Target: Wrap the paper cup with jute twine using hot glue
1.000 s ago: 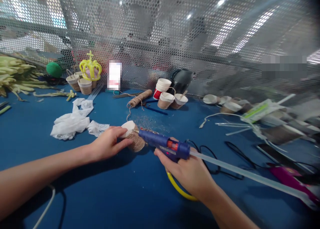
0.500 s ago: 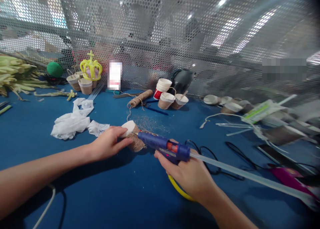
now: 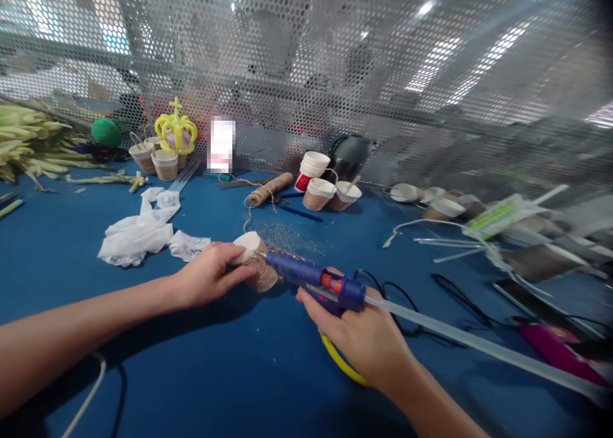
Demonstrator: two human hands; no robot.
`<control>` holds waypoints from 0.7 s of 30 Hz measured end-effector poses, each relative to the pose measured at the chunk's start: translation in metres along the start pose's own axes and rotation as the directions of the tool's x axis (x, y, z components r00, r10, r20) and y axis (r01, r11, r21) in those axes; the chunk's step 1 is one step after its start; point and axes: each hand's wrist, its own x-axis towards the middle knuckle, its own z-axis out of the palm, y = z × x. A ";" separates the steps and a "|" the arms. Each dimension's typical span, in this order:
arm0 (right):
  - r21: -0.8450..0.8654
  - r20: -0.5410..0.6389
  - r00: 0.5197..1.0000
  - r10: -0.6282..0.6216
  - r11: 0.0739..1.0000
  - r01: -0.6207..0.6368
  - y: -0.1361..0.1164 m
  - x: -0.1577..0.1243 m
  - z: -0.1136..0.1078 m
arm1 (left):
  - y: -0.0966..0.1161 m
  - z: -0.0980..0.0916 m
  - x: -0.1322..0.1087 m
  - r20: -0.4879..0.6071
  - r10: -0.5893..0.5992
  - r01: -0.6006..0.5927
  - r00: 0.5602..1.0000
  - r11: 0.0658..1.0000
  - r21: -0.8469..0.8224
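My left hand [image 3: 211, 273] is closed on a small paper cup [image 3: 261, 274] wrapped in brown twine, tipped on its side with its white end toward the upper left. In my right hand [image 3: 364, 336] is a blue hot glue gun [image 3: 306, 273], with a small red light lit on its body. Its nozzle meets the cup near the edge of the twine; whether it touches is too small to tell. A long translucent glue stick [image 3: 450, 332] runs out of the gun's back toward the lower right. A twine roll [image 3: 269, 189] lies beyond the cup.
White lace [image 3: 136, 237] lies left of the cup. Behind stand wrapped cups [image 3: 319, 194], a stack of paper cups [image 3: 312, 166] and a yellow crown [image 3: 176, 131]. Blue-handled scissors [image 3: 301, 213] lie near the twine roll. Black cable [image 3: 397, 304] and a phone [image 3: 536, 307] are at right.
Almost nothing differs. Both hands, the cup and the glue gun keep nearly the same place, with a very slight shift of the whole view.
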 end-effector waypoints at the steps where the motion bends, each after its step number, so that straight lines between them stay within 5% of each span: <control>1: 0.003 -0.007 1.000 0.006 1.000 -0.006 -0.001 0.000 0.000 | 0.000 0.000 0.000 -0.004 0.001 -0.001 1.000 1.000 0.015; 10: -0.059 0.088 0.986 -0.139 0.988 0.145 0.011 -0.006 0.000 | 0.001 -0.001 0.000 0.000 0.013 -0.013 1.000 1.000 0.008; 16: -0.108 0.012 0.998 -0.059 0.992 0.060 0.013 -0.010 0.008 | 0.001 -0.001 0.001 -0.006 0.019 -0.019 1.000 0.999 0.033; 21: -0.129 0.110 0.976 -0.188 0.971 0.202 0.023 -0.012 0.003 | 0.002 -0.002 0.001 0.014 0.046 -0.046 0.999 0.999 0.001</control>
